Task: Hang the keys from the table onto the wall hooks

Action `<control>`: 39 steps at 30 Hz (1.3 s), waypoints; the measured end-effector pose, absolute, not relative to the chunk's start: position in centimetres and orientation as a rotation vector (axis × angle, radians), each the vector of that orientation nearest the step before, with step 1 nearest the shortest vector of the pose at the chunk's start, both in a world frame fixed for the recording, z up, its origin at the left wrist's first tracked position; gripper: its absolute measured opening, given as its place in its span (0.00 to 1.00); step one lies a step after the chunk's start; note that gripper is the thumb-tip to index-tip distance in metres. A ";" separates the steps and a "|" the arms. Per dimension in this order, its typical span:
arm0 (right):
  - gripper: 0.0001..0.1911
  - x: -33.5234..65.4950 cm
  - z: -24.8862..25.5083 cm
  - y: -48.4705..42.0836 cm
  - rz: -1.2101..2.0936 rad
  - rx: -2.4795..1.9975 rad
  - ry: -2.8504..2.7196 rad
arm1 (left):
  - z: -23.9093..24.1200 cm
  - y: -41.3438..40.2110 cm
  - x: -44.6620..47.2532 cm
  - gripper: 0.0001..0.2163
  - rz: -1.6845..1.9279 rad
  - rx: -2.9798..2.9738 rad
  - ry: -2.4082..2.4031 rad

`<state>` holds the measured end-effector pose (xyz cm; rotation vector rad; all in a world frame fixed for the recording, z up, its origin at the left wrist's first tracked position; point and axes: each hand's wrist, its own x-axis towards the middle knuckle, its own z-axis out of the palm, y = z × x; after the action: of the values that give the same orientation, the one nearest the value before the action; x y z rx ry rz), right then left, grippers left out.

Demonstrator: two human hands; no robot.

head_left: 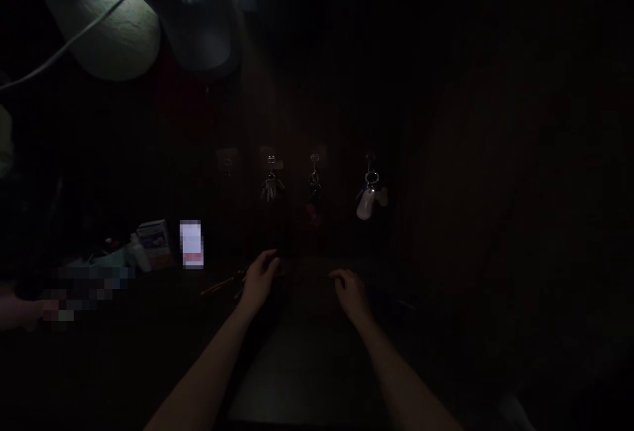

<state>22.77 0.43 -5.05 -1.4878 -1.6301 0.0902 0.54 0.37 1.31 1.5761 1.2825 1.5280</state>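
Though dim, thin reddish rods [222, 285], just beside the left hand [258, 280]

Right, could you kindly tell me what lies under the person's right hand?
The bare right hand appears to rest on a dark, flat surface, which is all that shows around it. Anything directly beneath the palm is covered by the hand, and the dim light hides further detail.

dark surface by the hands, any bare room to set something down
Between the left hand and right hand, the dark surface looks free down to the forearms, though dim. It's crowded further left: a thin orange stick, a small printed box, a white bottle.
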 end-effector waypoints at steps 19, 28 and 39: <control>0.13 20.3 -2.2 -1.8 0.242 -1.165 -1.613 | -1.7 -1.4 4.8 0.19 1.367 1.076 0.865; 0.14 19.8 -1.5 -2.4 0.544 -1.056 -1.555 | -2.1 -1.6 5.4 0.15 1.254 1.235 0.880; 0.09 19.8 -0.9 -2.2 0.620 -1.112 -1.365 | -1.3 -2.0 5.5 0.11 1.238 1.441 0.916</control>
<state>19.77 -2.20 -0.91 -1.1116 -1.3653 0.6199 5.51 -2.02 -1.33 1.4415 0.9156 1.2375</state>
